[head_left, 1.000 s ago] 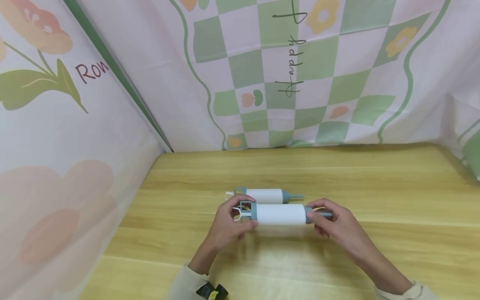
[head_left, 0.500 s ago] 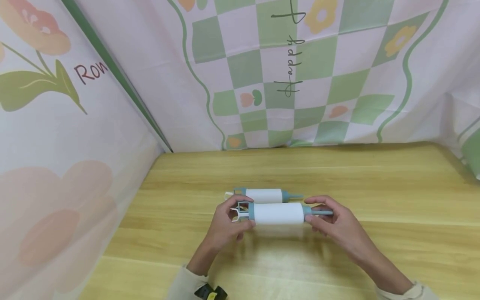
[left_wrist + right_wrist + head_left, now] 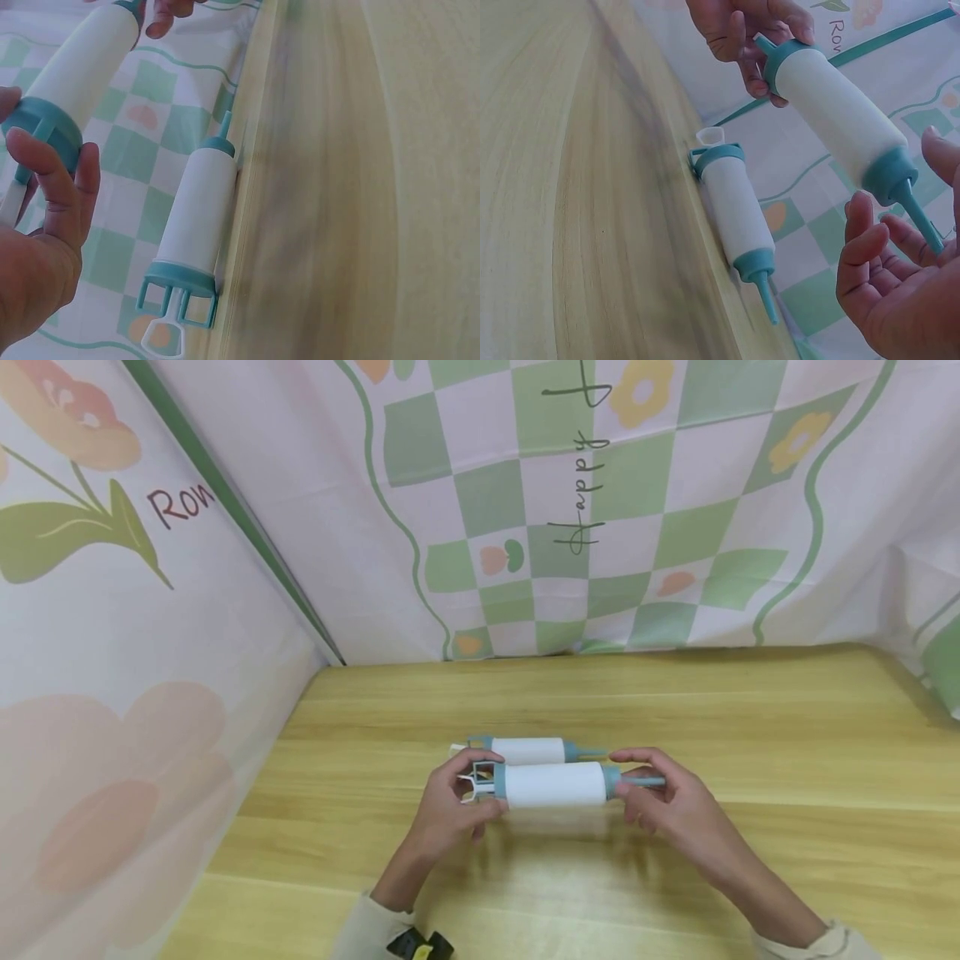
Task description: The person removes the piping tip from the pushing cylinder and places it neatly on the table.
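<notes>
A white-barrelled piping syringe (image 3: 555,785) with teal end caps hangs level above the table. My left hand (image 3: 450,806) grips its handle-end collar between thumb and fingers. Around the teal nozzle (image 3: 919,217) at the other end, my right hand (image 3: 663,797) has its fingers spread. In the right wrist view those fingers (image 3: 866,251) stand apart from the nozzle, with the thumb near the cap. A second, matching syringe (image 3: 528,750) lies just behind on the table, nozzle to the right; its looped white handle (image 3: 163,336) shows in the left wrist view.
The wooden table (image 3: 735,718) meets a checked, flower-printed cloth (image 3: 622,527) at the back. Another printed cloth (image 3: 150,635) hangs along the left side. A black device (image 3: 420,943) is on the left sleeve.
The held syringe has shifted slightly left and away from me. My right index finger has lifted off its nozzle cap and the right fingers have spread.
</notes>
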`<state>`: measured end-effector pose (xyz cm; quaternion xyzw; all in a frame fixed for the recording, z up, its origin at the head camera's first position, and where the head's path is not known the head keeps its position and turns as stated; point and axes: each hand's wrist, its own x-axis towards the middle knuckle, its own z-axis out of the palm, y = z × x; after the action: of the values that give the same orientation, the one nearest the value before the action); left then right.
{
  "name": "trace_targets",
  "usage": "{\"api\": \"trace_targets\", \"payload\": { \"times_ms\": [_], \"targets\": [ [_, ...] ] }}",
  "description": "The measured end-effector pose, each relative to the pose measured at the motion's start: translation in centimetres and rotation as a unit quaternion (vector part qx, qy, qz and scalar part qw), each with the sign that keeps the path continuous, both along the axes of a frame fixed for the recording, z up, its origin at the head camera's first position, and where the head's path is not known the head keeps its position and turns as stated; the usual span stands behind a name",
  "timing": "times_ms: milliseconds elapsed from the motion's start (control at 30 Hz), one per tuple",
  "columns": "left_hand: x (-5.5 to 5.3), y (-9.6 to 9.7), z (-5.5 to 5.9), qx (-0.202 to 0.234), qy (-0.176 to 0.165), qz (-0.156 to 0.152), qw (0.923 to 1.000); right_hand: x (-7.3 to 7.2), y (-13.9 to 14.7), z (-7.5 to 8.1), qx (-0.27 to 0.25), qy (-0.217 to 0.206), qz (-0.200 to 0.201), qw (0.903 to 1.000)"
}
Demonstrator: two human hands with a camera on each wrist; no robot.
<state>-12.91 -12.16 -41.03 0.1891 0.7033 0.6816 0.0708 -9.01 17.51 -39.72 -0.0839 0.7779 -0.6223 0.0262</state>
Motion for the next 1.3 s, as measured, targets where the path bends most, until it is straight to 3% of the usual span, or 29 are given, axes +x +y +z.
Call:
{"api": "trace_targets", "payload": {
  "times_ms": [567,1000,1300],
  "targets": [
    [0.16,-0.22,-0.11,-0.011,0.003,-0.003,0.9999,-0.42,-0.37,0.57,0.006,-0.048,-0.058,0.9971],
    [0.12,-0.24,-0.15,-0.006,0.008,-0.005,0.9999,-0.42,-0.43,0.36,0.02,-0.032,-0.044,0.9983],
    [0.11,-0.48,-0.01,-0.011,0.001,0.001,0.9999,-0.19,-0.26,-0.14,-0.012,0.011,-0.007,0.9998]
  ]
}}
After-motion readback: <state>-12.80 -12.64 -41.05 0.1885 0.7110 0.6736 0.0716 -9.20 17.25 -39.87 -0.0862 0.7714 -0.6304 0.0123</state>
